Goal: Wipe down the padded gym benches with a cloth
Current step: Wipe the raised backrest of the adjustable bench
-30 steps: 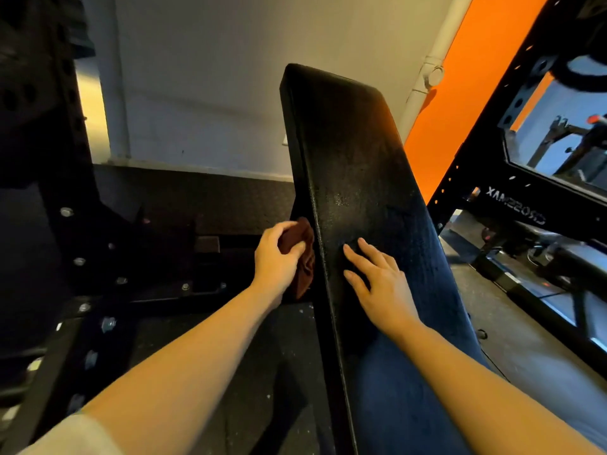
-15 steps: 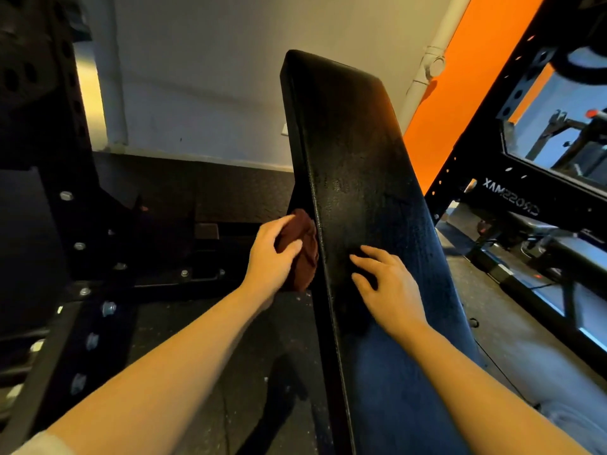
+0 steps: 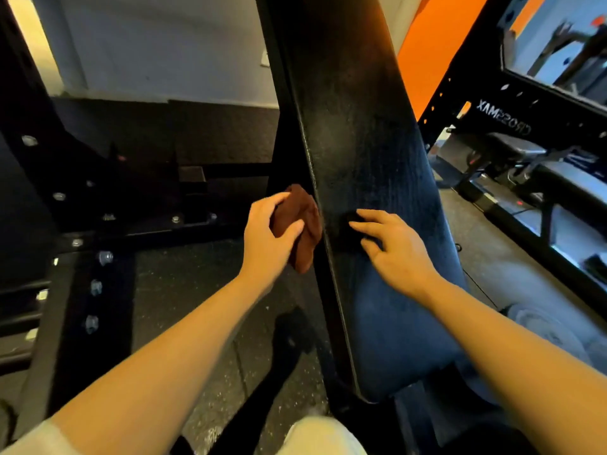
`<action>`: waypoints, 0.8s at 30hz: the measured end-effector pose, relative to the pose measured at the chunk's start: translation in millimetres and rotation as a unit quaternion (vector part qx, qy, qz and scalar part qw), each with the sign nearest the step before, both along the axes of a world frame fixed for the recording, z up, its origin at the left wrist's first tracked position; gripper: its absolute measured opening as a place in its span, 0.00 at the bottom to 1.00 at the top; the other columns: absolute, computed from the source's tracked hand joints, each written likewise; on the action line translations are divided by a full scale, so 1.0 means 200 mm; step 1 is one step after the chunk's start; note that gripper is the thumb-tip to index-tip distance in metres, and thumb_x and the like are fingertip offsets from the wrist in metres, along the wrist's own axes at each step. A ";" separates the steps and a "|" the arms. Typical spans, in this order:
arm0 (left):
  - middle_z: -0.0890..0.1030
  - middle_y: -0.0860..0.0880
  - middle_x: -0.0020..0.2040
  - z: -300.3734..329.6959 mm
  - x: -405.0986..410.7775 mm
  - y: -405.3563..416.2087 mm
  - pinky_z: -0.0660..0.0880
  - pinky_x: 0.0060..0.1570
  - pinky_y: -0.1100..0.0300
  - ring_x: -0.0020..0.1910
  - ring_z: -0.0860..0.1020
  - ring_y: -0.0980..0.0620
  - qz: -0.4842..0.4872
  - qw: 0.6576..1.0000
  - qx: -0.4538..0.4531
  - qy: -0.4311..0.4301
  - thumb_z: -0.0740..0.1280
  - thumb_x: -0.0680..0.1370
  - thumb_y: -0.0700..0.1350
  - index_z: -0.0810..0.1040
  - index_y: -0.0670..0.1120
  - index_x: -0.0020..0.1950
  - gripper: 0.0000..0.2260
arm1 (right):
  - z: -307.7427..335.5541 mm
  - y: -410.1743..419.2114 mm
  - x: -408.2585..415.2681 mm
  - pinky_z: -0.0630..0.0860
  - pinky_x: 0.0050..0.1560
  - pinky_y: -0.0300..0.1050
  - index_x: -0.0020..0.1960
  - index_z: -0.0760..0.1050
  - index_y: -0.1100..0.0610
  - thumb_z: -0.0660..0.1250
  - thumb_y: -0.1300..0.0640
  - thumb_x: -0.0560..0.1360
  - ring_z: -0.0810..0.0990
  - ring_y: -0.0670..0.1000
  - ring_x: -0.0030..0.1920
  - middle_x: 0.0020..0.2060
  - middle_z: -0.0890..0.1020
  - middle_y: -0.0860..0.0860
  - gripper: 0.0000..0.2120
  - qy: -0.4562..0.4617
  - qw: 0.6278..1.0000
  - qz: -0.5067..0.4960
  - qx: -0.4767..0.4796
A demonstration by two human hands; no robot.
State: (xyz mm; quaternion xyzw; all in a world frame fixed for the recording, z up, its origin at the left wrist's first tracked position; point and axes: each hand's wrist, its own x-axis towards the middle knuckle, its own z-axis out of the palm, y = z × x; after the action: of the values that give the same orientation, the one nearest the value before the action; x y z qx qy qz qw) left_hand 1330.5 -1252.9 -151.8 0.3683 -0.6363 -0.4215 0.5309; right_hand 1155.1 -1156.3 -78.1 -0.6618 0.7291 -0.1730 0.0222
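Note:
A long black padded bench back (image 3: 358,133) slopes up and away from me through the middle of the view. My left hand (image 3: 266,238) grips a bunched brown cloth (image 3: 303,224) and presses it against the pad's left side edge. My right hand (image 3: 394,251) rests flat on the pad's top surface, fingers spread, holding nothing. The lower end of the pad looks bluish and ends near my knee.
A black bolted rack frame (image 3: 82,224) stands at the left on speckled rubber flooring (image 3: 197,290). A mirror at the right shows a black rack (image 3: 525,116) and another bench. An orange wall strip (image 3: 433,44) and a white wall lie behind.
The view has tilted down and closer. My left hand has slid the cloth lower along the pad's left edge. My right hand stays flat on the pad at about the same spot.

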 end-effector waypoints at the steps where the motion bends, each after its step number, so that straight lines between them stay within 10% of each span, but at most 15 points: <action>1: 0.73 0.51 0.60 0.01 -0.03 0.00 0.68 0.59 0.71 0.60 0.72 0.58 -0.007 1.000 0.001 0.003 0.71 0.75 0.37 0.74 0.47 0.65 0.20 | -0.02 0.05 0.00 0.61 0.70 0.40 0.68 0.74 0.56 0.63 0.65 0.77 0.67 0.52 0.70 0.72 0.70 0.48 0.20 0.009 1.000 0.001 0.011; 9: 0.75 0.56 0.53 -0.31 0.04 0.38 0.69 0.54 0.70 0.54 0.75 0.64 -0.119 0.991 0.009 -0.064 0.75 0.67 0.39 0.74 0.57 0.54 0.22 | -0.11 0.16 -0.07 0.51 0.67 0.29 0.75 0.65 0.52 0.60 0.69 0.77 0.58 0.47 0.74 0.77 0.58 0.44 0.29 0.023 0.997 0.027 0.070; 15: 0.74 0.47 0.58 -0.19 -0.05 0.37 0.70 0.58 0.67 0.57 0.74 0.55 -0.035 0.995 0.095 -0.026 0.68 0.72 0.39 0.73 0.45 0.62 0.18 | -0.03 0.25 -0.20 0.71 0.65 0.52 0.66 0.76 0.55 0.57 0.71 0.71 0.73 0.56 0.66 0.69 0.74 0.51 0.27 -0.004 0.999 -0.019 0.050; 24: 0.78 0.54 0.50 -0.07 0.09 0.90 0.74 0.53 0.55 0.51 0.78 0.56 -0.174 0.957 0.167 -0.162 0.66 0.63 0.32 0.78 0.55 0.48 0.21 | -0.17 0.73 0.02 0.65 0.70 0.51 0.74 0.67 0.53 0.64 0.70 0.68 0.65 0.56 0.73 0.76 0.63 0.52 0.35 -0.058 0.963 -0.111 0.240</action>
State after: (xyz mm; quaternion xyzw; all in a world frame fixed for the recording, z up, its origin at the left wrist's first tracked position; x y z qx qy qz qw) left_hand 1349.0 -1072.9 -166.5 0.3984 -0.6887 -0.5421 0.2703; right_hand 1158.4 -1009.6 -112.3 -0.5406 0.8158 -0.0324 0.2028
